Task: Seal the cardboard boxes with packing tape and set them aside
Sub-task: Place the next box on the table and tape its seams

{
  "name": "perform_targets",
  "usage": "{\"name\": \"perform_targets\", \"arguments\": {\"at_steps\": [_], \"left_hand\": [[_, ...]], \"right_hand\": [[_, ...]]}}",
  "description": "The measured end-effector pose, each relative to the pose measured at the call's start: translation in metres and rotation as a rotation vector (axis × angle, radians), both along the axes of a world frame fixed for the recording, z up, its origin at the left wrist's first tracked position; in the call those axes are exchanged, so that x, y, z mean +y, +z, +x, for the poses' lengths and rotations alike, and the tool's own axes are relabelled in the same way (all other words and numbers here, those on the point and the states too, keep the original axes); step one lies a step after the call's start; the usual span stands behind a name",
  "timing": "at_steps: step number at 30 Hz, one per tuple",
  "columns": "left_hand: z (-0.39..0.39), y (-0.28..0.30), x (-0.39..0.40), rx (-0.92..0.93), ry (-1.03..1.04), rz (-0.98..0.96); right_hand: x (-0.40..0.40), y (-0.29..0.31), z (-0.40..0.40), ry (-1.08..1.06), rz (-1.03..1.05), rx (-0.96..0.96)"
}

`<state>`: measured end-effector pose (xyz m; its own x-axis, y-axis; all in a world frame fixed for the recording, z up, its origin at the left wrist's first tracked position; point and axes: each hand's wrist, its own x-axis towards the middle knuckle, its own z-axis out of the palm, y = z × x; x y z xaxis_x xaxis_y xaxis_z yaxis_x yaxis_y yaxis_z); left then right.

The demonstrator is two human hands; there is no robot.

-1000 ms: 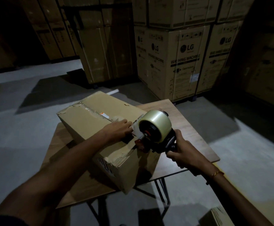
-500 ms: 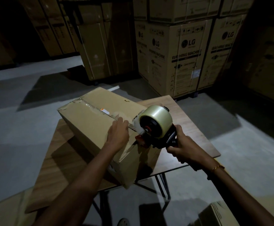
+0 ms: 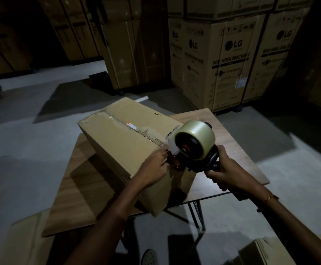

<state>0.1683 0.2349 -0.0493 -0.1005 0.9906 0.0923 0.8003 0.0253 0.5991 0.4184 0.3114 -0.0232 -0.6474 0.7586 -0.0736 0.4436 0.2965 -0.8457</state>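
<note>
Box (image 3: 129,150): lay on surface (image 3: 232,148), near corner overhanging; stiff but dented, probably light.
Left hand (image 3: 154,169): fingers flat on box's near end, beside seam.
Right hand (image 3: 226,175): clamped round dispenser (image 3: 196,148) handle, at box's near end.
Hold: steady box by its flat top.

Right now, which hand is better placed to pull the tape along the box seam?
Right. The right hand grips the tape dispenser at the box seam; the left hand only steadies the box.
</note>
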Motion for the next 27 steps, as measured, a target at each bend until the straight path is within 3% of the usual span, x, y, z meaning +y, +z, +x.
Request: {"name": "perform_targets", "arguments": {"at_steps": [2,7,19,27], "left_hand": [[0.002,0.007,-0.004,0.023,-0.022,-0.041],[0.004,-0.002,-0.006,0.355,-0.004,-0.042],[-0.028,-0.004,0.011,0.397,-0.015,-0.069],[-0.042,0.0,0.019,0.314,0.043,-0.099]], "right_hand": [[0.0,0.001,-0.001,0.001,-0.007,0.002],[0.001,0.001,-0.002,0.008,-0.007,-0.004],[0.006,0.003,-0.028,-0.009,0.077,-0.062],[0.009,0.009,-0.045,0.002,0.175,-0.156]]}}
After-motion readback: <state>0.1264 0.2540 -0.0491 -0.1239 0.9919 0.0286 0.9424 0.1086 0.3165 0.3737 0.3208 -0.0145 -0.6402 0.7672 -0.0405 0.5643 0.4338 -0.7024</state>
